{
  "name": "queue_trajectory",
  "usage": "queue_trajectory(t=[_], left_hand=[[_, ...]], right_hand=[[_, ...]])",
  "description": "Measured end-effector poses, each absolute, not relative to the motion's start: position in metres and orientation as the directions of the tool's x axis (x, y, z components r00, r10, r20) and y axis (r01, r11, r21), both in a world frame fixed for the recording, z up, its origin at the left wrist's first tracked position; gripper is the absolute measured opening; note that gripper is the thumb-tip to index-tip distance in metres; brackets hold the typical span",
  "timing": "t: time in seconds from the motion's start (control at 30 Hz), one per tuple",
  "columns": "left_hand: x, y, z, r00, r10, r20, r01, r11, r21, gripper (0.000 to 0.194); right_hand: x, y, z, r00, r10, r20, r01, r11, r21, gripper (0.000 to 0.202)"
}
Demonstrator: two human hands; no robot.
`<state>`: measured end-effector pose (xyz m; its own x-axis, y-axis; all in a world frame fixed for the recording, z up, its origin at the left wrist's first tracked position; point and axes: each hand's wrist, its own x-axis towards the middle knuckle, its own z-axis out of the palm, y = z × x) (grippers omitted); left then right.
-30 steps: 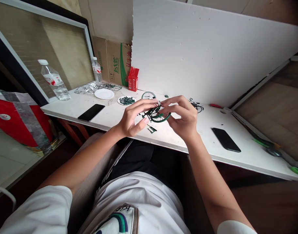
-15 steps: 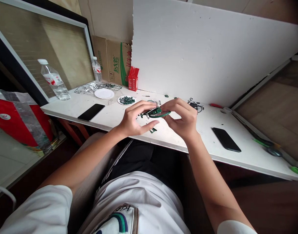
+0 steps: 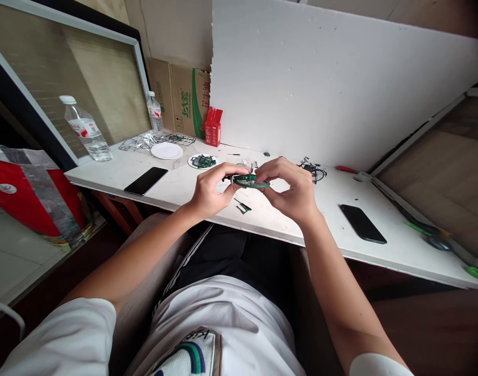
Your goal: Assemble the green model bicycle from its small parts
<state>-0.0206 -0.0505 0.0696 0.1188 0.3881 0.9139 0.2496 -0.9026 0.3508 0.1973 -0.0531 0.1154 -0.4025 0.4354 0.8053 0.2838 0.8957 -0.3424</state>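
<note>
Between my hands, just above the white table [image 3: 274, 214], is a small green model bicycle part with a wheel [image 3: 252, 183]. My left hand [image 3: 212, 189] pinches its left end between thumb and fingers. The right end is gripped by my right hand [image 3: 291, 189], whose fingertips partly cover it. Below them on the table lies a small green forked piece [image 3: 243, 207]. Behind, a small white plate [image 3: 192, 161] holds a heap of green parts [image 3: 203, 161]. A dark model bicycle [image 3: 315, 171] stands to the right, partly behind my right hand.
A bare white plate [image 3: 166, 151], part frames [image 3: 180, 139], two water bottles [image 3: 91, 133] and a red box [image 3: 213, 127] are at the back left. One phone [image 3: 146, 180] lies left, another [image 3: 363, 223] right. Scissors [image 3: 422, 228] rest at the far right.
My left thumb has closed up onto the green model part, where it was apart before. The part has tilted and shifted slightly left, and more of the forked piece shows.
</note>
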Motion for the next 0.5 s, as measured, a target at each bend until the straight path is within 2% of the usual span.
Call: queue_trajectory(t=[0.23,0.37,0.5], left_hand=[[-0.0189,-0.0515,0.0665,0.092,0.402,0.911,0.199,-0.904,0.379,0.025],[-0.0197,-0.0545,0.0705,0.083,0.405,0.911,0.253,-0.892,0.374,0.021],[-0.021,-0.0566,0.0729,0.074,0.366,0.927,0.265,-0.904,0.336,0.014]], right_hand=[[0.1962,-0.0549,0.1174,-0.395,0.422,0.816,0.297,0.899,-0.321,0.013],[0.1944,-0.0566,0.1203,-0.397,0.42,0.816,0.265,0.904,-0.337,0.018],[0.1931,-0.0544,0.1185,-0.435,0.388,0.812,0.278,0.916,-0.289,0.021]])
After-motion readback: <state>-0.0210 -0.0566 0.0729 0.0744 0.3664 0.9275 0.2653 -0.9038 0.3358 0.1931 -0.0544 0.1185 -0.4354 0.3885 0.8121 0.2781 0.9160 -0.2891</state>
